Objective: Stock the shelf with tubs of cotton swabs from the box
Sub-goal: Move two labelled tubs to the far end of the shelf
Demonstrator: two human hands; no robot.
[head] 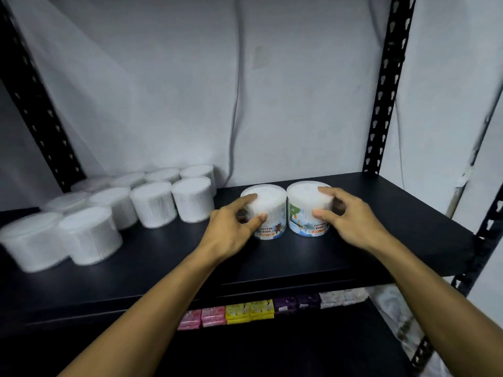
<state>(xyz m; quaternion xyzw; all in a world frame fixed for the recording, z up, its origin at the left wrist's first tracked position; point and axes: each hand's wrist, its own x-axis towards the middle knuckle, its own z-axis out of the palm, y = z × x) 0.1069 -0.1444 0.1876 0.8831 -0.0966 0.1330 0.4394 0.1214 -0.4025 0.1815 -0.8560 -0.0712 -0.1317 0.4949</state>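
Two labelled tubs of cotton swabs stand side by side on the black shelf [163,257], near its middle. My left hand [231,229] grips the left tub [269,210], forefinger on the lid and thumb on its side. My right hand [345,216] grips the right tub [304,205] in the same way. Both tubs rest upright on the shelf board, touching or nearly touching. The box is out of view.
Several more swab tubs [152,204] stand in two rows along the left half of the shelf. Black slotted uprights [386,85] frame the shelf at right and left. Small coloured packs [250,311] line the shelf below. A white wall is behind.
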